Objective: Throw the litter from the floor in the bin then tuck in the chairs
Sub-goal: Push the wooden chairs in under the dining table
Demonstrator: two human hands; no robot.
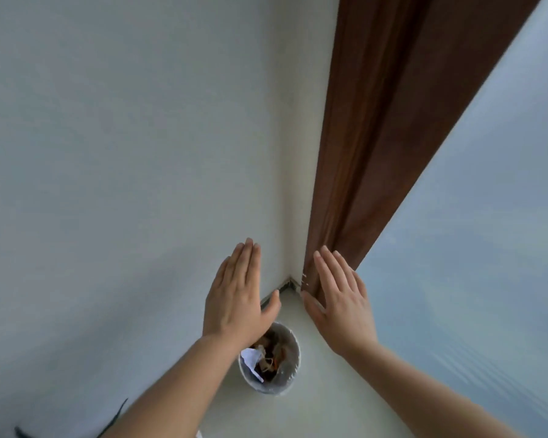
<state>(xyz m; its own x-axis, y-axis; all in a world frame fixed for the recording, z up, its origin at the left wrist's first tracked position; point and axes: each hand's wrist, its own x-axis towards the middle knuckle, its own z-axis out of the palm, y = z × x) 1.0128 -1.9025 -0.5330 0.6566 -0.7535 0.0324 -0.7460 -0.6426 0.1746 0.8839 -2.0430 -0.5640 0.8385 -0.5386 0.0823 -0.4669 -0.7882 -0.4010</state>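
A small round bin point(290, 373) stands on the pale floor in a corner, seen from above. Crumpled white paper point(250, 358) and brown scraps lie inside it. My left hand point(239, 295) is held flat, palm down, fingers together, above the bin's far left rim and covering part of it. My right hand point(340, 301) is also flat and holds nothing, up and to the right of the bin. No chairs show in the head view.
White walls meet in the corner point(290, 279) behind the bin. A brown wooden door frame point(377, 137) runs up on the right beside a frosted glass panel point(487, 248). A dark cable point(114, 418) lies at the bottom left.
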